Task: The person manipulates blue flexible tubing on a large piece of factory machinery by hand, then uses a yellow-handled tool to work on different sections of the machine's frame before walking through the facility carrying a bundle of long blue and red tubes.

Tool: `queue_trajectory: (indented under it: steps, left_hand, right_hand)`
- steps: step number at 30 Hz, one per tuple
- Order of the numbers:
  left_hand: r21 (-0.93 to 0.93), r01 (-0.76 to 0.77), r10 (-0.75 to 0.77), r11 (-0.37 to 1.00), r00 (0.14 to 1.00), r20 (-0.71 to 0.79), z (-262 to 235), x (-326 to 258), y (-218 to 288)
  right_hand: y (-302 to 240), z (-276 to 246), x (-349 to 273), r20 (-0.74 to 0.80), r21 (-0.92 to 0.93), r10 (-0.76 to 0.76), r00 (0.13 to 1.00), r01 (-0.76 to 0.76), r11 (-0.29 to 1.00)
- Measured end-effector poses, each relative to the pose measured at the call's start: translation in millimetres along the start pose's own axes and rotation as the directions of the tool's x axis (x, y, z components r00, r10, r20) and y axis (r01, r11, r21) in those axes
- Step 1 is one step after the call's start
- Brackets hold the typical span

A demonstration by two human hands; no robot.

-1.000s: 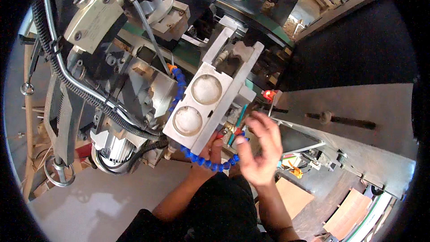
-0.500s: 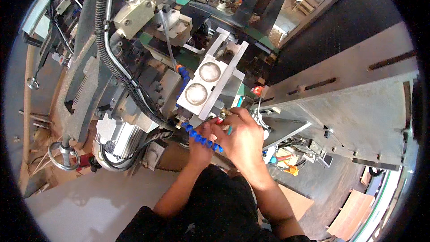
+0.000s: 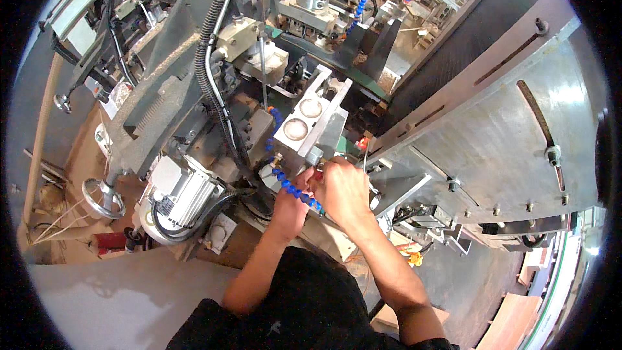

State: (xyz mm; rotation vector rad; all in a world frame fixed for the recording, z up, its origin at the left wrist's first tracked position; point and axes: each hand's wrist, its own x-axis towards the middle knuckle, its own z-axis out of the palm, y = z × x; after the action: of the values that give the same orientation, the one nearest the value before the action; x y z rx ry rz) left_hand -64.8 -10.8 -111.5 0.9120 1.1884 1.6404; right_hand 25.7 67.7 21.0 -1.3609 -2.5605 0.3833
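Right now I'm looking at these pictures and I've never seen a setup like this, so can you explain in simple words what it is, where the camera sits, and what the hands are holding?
There is no robot here: a person is working bare-handed at a machine. The wide round view comes from a camera on their head, looking down, so the picture's left is their left.

The left hand and right hand meet just below a pale metal block with two round spots on top. A bit of red shows between the fingers, but the hands hide what they hold. A blue jointed hose crosses in front of the left fingers.

Further left are a finned motor and a handwheel; at right stands a large slotted metal plate.
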Motion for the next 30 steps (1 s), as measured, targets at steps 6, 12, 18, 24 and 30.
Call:
queue_trajectory:
  steps: [6, 12, 18, 24, 30]
  left_hand:
    - [-0.416, 0.168, -0.207, 0.894, 0.977, -0.051, 10, 0, 16]
    - [-0.53, 0.183, -0.225, 0.828, 0.974, -0.015, 3, -2, 8]
    - [-0.276, 0.355, -0.382, 0.893, 0.923, -0.049, -7, -14, 58]
    - [0.355, 0.154, -0.082, 0.922, 0.974, -0.212, -47, -40, 165]
    - [0.763, -0.153, 0.128, 0.628, 0.987, 0.093, -1, 50, 260]
  right_hand:
    - [8, 0, -3, -0.021, 0.02, -0.052, 0.998, 0.053, 0.998]
    - [11, 2, -5, -0.018, 0.08, -0.045, 0.999, 0.046, 0.996]
    - [15, 1, -4, -0.021, 0.111, -0.035, 0.999, 0.037, 0.993]
    - [15, 1, -6, -0.042, 0.19, -0.02, 0.999, 0.028, 0.981]
    - [18, 6, -6, -0.064, 0.223, -0.014, 0.998, 0.028, 0.974]
